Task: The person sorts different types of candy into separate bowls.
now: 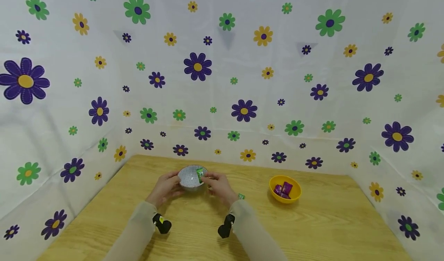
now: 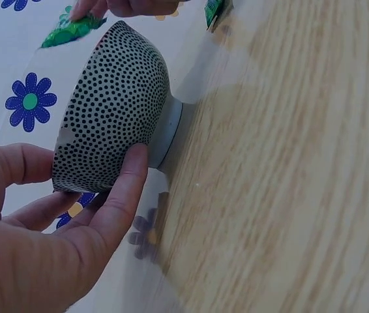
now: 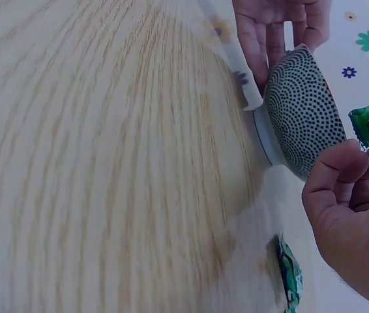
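Green packet [image 1: 200, 173] pinched in right hand [image 1: 219, 187] at dotted bowl [image 2: 109, 107], far left, not yet released; left hand [image 1: 165, 187] grips bowl. Purple packets [image 1: 287, 187] already in yellow bowl [image 1: 284, 200], right; loose green [image 1: 241, 196] likely remains.

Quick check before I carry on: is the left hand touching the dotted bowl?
Touching. The left wrist view shows it: the left hand has its fingers against the outer wall of the dotted bowl, near its foot.
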